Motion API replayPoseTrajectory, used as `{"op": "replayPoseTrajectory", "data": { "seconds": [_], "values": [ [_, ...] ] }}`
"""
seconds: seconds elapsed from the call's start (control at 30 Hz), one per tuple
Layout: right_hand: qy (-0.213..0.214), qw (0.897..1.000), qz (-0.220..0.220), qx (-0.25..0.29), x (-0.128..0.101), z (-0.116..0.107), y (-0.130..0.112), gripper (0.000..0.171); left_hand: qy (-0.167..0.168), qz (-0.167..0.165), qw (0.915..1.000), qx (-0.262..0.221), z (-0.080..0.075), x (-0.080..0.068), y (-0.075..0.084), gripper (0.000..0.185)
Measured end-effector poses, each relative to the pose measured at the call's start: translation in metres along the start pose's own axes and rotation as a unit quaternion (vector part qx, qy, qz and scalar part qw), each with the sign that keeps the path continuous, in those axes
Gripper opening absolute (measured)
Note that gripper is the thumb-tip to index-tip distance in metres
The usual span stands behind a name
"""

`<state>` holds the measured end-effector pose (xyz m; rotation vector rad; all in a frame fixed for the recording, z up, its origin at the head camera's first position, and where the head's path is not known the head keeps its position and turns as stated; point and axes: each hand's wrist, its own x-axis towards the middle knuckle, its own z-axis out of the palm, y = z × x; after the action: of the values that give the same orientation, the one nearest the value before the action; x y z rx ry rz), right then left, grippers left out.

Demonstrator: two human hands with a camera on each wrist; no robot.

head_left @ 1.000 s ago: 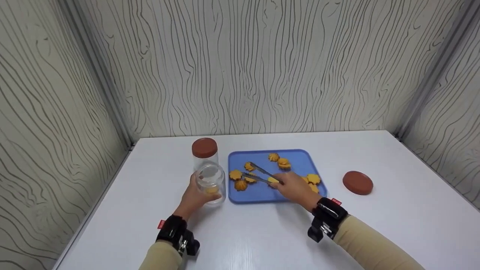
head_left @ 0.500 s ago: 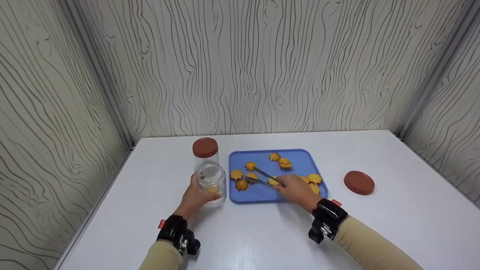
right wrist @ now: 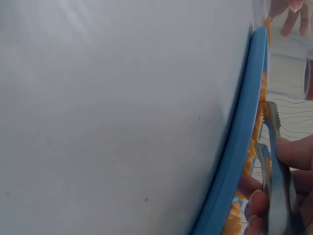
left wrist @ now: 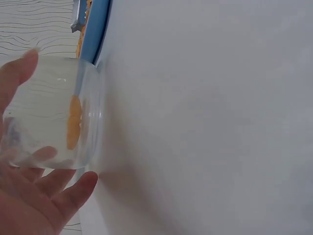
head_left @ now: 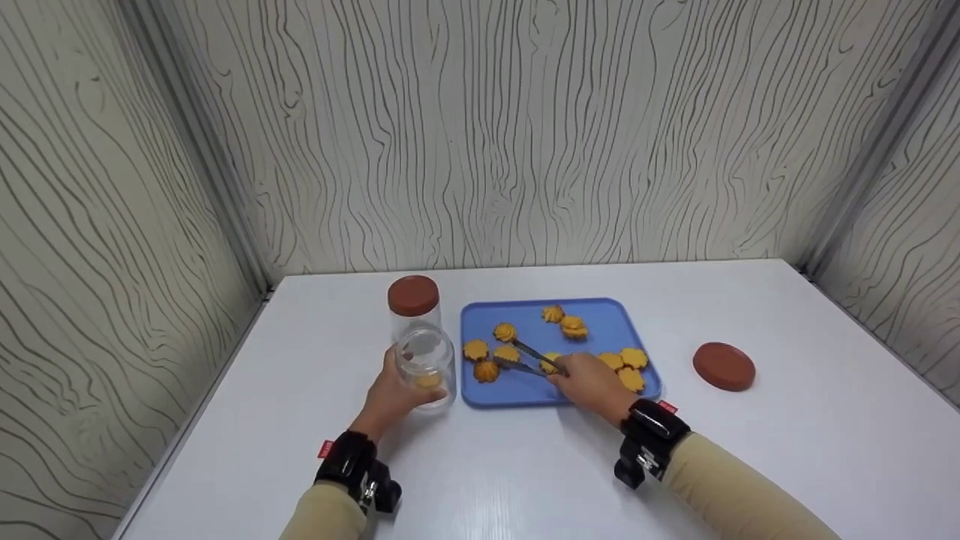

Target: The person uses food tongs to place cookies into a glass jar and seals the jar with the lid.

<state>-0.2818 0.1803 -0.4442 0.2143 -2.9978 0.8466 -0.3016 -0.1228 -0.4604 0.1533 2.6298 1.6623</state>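
Observation:
My left hand (head_left: 391,394) grips a clear open jar (head_left: 425,360) just left of the blue tray (head_left: 525,391). At the jar's bottom lie cookies (left wrist: 74,123). Over the tray, my right hand (head_left: 595,384) holds metal tongs (head_left: 536,354) between thumb and fingers. The tongs' arms are spread, their serrated tips near a flower-shaped cookie (head_left: 507,355) with nothing pinched between them in the right wrist view. A swirled cookie (head_left: 504,331) lies just beyond the tips. More cookies sit on the tray, some partly hidden by my right hand.
Behind the held jar stands a second clear jar with a brown lid (head_left: 413,295). Another brown lid (head_left: 724,366) lies on the white table (head_left: 487,472) right of the tray. Patterned wall panels (head_left: 487,135) border the table at the back and sides.
My right hand and the tongs have shifted slightly right relative to the cookies, drawing the tips back from the swirled one. My left hand keeps its hold on the jar.

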Motion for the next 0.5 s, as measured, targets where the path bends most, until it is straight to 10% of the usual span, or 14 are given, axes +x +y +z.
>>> {"op": "replayPoseTrajectory", "data": {
  "seconds": [0.5],
  "values": [
    [-0.003,1.0,-0.008,0.004,0.0,0.0059,0.0013,0.018,-0.001,0.003,0.9999,0.014,-0.0002,0.0013,-0.0025,0.105]
  ]
}}
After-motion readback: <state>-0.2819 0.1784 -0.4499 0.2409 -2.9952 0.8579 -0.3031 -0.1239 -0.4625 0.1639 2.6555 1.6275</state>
